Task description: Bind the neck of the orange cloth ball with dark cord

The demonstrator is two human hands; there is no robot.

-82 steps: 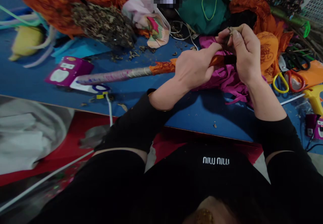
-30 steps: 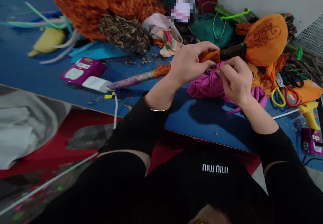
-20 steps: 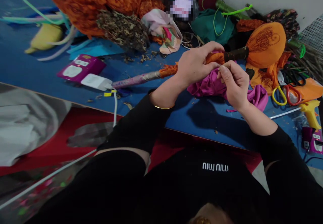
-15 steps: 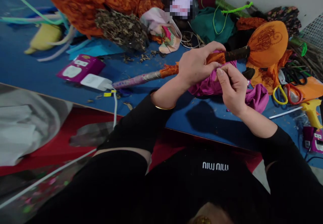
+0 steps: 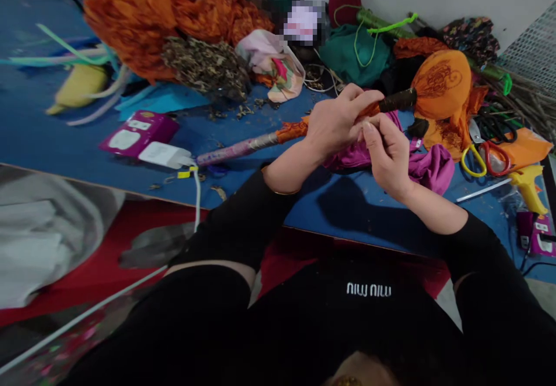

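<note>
A long stick (image 5: 243, 148), wrapped in pinkish material and orange cloth, ends at the right in a dark band and a rounded orange cloth head (image 5: 442, 82) with a dark swirling pattern. My left hand (image 5: 333, 120) is wrapped round its orange middle part. Close beside it, my right hand (image 5: 388, 153) is closed, thumb against the fingers, near my left fingertips; whatever it pinches is too small to make out. Magenta cloth (image 5: 432, 168) lies on the blue table (image 5: 260, 180) below the stick and partly behind my hands.
Orange fabric (image 5: 208, 3), dried plant matter (image 5: 204, 67) and teal cloth (image 5: 356, 55) lie at the back. A purple box (image 5: 141, 134) with a white plug stands left. Yellow-and-red-handled scissors (image 5: 473, 161) and a yellow glue gun (image 5: 527, 186) lie right.
My right hand has moved slightly left, closer to my left hand. The head view has shifted a little, and the stick's orange head appears further left and lower.
</note>
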